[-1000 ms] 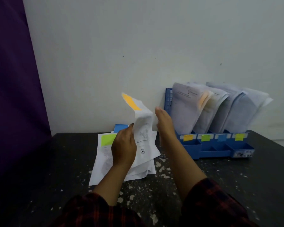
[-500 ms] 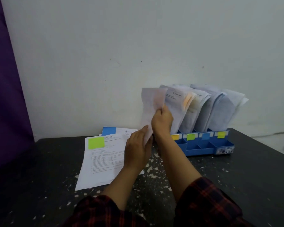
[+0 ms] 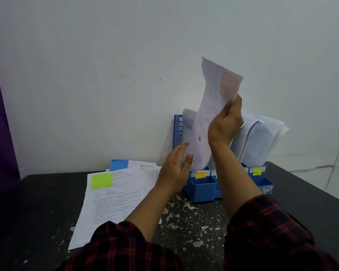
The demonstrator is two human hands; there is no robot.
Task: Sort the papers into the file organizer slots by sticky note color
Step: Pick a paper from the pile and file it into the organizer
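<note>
Head view: The right hand (image 3: 224, 125) pinches a sheet of paper (image 3: 213, 106) by its right edge, thumb in front, fingers behind. The sheet stands upright, its lower edge entering the leftmost slot of the blue file organizer (image 3: 201, 187), above the orange label (image 3: 201, 174). An orange sticky note (image 3: 230, 80) shows faintly through the sheet's top right corner. The left hand (image 3: 175, 170) is spread, fingers straight, touching the sheet's lower left edge. The paper stack (image 3: 114, 200), topped by a green sticky note (image 3: 101, 181), lies left of the organizer on the dark table (image 3: 37, 212). Bare table surface lies near both sleeves.
</note>
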